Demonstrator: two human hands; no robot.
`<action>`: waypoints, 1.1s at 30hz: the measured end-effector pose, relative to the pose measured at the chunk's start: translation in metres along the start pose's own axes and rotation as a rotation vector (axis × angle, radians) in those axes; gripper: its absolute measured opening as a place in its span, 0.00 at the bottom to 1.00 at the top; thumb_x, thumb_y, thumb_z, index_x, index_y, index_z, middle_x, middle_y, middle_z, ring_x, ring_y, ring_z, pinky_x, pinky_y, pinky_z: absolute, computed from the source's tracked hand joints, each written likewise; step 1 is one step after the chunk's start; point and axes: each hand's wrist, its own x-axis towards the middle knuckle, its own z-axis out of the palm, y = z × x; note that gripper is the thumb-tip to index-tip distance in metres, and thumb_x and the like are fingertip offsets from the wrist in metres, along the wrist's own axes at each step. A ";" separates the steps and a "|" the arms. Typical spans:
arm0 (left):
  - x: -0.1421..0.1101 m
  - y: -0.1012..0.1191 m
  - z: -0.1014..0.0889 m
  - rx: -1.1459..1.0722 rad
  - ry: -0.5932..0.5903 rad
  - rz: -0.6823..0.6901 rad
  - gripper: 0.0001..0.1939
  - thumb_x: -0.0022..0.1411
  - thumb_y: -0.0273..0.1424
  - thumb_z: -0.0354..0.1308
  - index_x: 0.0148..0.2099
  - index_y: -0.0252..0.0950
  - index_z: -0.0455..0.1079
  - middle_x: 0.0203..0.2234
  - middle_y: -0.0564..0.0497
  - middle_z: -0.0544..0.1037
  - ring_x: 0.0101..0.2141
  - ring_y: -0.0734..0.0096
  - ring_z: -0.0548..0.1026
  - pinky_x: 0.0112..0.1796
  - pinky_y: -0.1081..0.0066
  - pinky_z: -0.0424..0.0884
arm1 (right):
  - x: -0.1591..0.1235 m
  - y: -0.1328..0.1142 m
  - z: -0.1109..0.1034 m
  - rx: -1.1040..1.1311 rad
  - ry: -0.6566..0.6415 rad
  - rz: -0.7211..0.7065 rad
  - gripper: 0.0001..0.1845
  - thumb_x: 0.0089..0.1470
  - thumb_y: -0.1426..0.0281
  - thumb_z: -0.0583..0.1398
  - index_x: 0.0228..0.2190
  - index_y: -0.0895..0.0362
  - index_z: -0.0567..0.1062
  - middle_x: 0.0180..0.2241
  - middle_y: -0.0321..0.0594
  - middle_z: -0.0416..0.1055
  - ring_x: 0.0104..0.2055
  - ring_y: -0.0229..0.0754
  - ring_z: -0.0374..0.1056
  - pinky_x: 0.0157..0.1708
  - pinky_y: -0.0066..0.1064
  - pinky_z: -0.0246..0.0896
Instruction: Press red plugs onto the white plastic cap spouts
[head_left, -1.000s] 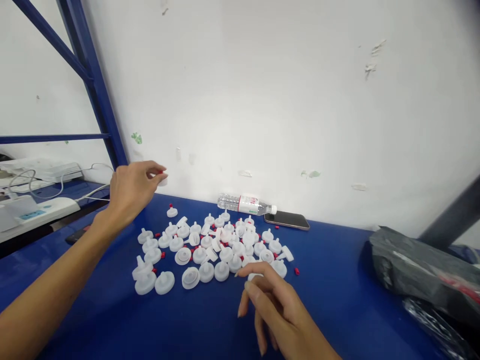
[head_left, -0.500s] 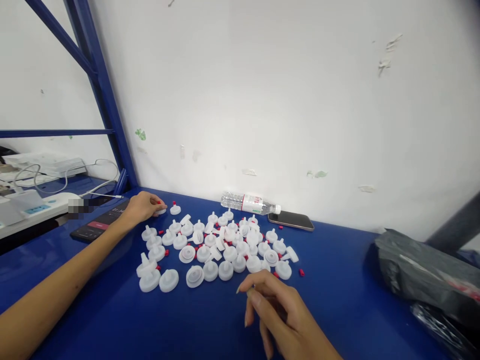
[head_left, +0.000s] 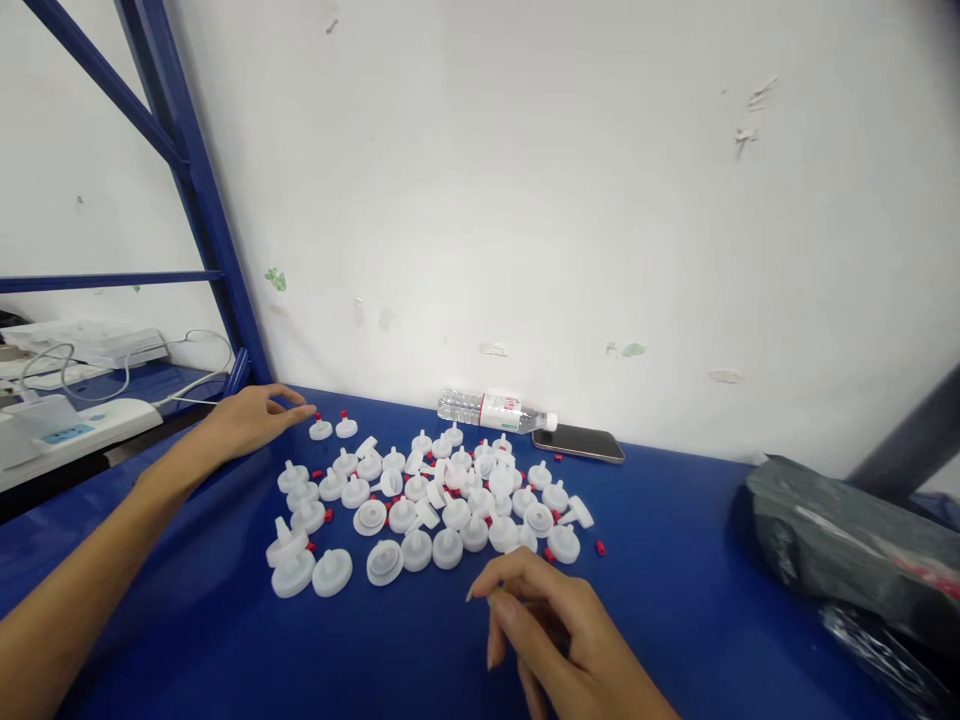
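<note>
A pile of white plastic caps [head_left: 442,495] lies on the blue table [head_left: 675,600], with small red plugs [head_left: 599,548] scattered among them. Two caps fitted with red plugs [head_left: 320,430] stand apart at the pile's far left. My left hand [head_left: 251,420] rests just left of them, fingers stretched out and holding nothing. My right hand [head_left: 551,630] hovers in front of the pile, fingers curled with thumb and forefinger pinched together. What they hold, if anything, I cannot make out.
A water bottle [head_left: 495,409] lies by the wall beside a dark phone [head_left: 577,443]. A black plastic bag [head_left: 847,550] sits at the right. At the left stand a blue rack post [head_left: 210,220] and a white power strip [head_left: 75,425] with cables.
My left hand came down from the air, set a plugged cap on the table beside another, and let go. My right hand drew back slightly towards me.
</note>
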 end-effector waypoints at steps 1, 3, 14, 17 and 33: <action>-0.010 0.004 -0.002 0.028 -0.053 -0.049 0.20 0.74 0.48 0.65 0.50 0.34 0.78 0.38 0.53 0.82 0.35 0.67 0.82 0.38 0.63 0.82 | 0.000 0.000 0.000 -0.006 0.001 0.002 0.26 0.74 0.44 0.55 0.51 0.53 0.77 0.34 0.37 0.77 0.18 0.27 0.61 0.21 0.21 0.55; -0.030 0.012 -0.002 0.055 -0.144 -0.110 0.19 0.72 0.45 0.68 0.51 0.34 0.79 0.38 0.53 0.83 0.35 0.67 0.82 0.38 0.64 0.82 | 0.000 -0.001 0.001 -0.017 0.003 0.000 0.24 0.75 0.47 0.55 0.50 0.53 0.77 0.33 0.37 0.77 0.18 0.27 0.61 0.21 0.22 0.55; -0.104 0.085 -0.015 0.034 0.129 -0.007 0.22 0.67 0.55 0.56 0.40 0.49 0.85 0.36 0.58 0.90 0.38 0.61 0.85 0.34 0.74 0.74 | -0.002 -0.006 -0.002 -0.171 0.298 -0.120 0.18 0.75 0.54 0.58 0.52 0.50 0.81 0.39 0.39 0.80 0.24 0.32 0.67 0.24 0.25 0.61; -0.139 0.133 -0.002 -0.269 0.078 0.064 0.17 0.61 0.57 0.65 0.38 0.54 0.86 0.37 0.63 0.90 0.33 0.69 0.85 0.35 0.79 0.78 | -0.003 -0.003 -0.003 -0.235 0.356 -0.186 0.22 0.69 0.57 0.66 0.62 0.43 0.78 0.54 0.42 0.80 0.30 0.34 0.74 0.26 0.25 0.68; -0.184 0.231 0.066 -0.236 -0.062 0.665 0.13 0.78 0.34 0.55 0.47 0.50 0.82 0.37 0.59 0.88 0.34 0.73 0.87 0.34 0.78 0.82 | 0.001 -0.025 -0.078 -0.277 0.870 -0.324 0.21 0.69 0.54 0.65 0.54 0.54 0.81 0.19 0.29 0.71 0.21 0.37 0.67 0.21 0.26 0.58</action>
